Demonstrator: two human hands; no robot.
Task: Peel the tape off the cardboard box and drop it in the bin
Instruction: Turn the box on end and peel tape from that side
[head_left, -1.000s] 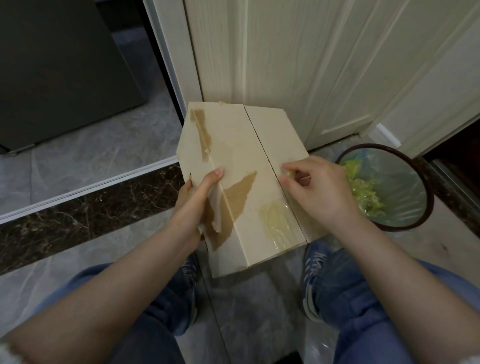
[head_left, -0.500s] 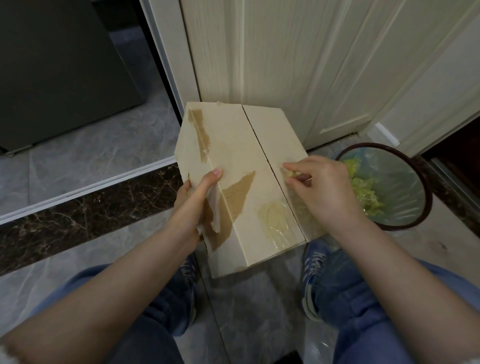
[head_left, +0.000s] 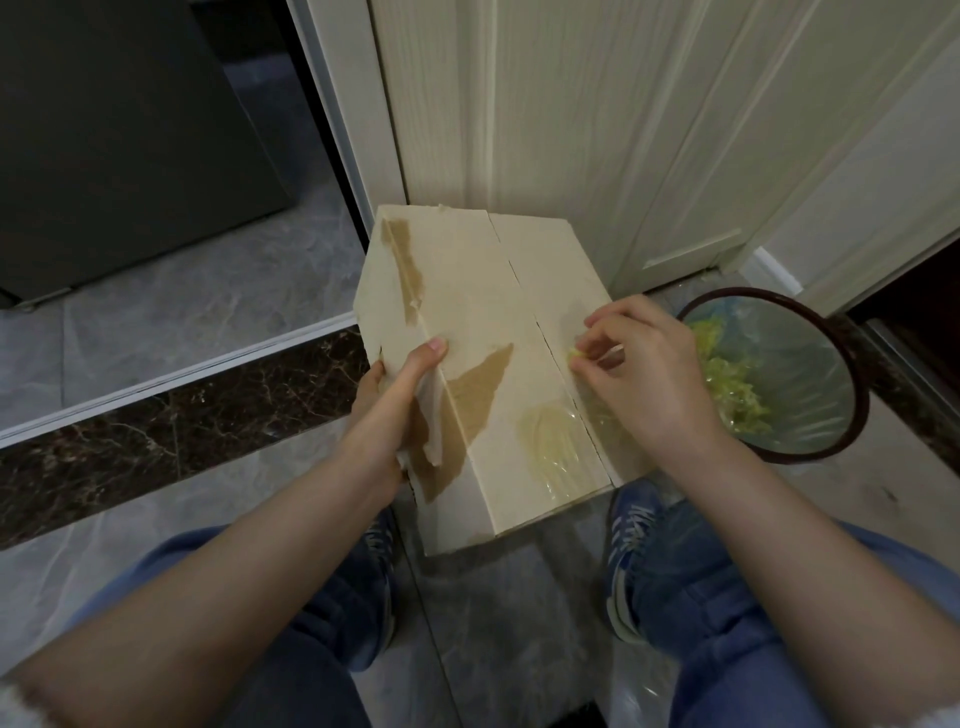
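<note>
While the left hand (head_left: 402, 395) clamps the cardboard box (head_left: 483, 332) steady at its left edge, the right hand (head_left: 641, 374) pinches crumpled tape (head_left: 577, 354) close to the bin (head_left: 860, 395).

We have one view only, a wide-angle camera worn on the head, looking forward and steeply down from close range. Our forearms enter from the bottom edge at 7 and 5 o'clock. The cardboard box (head_left: 498, 364) fills the centre, the bin (head_left: 852, 379) sits at 3 o'clock, a pale door (head_left: 545, 104) rises at 12 o'clock, and the tiled floor (head_left: 171, 332) spreads toward 9 o'clock. Straight edges bow near the frame's borders.
</note>
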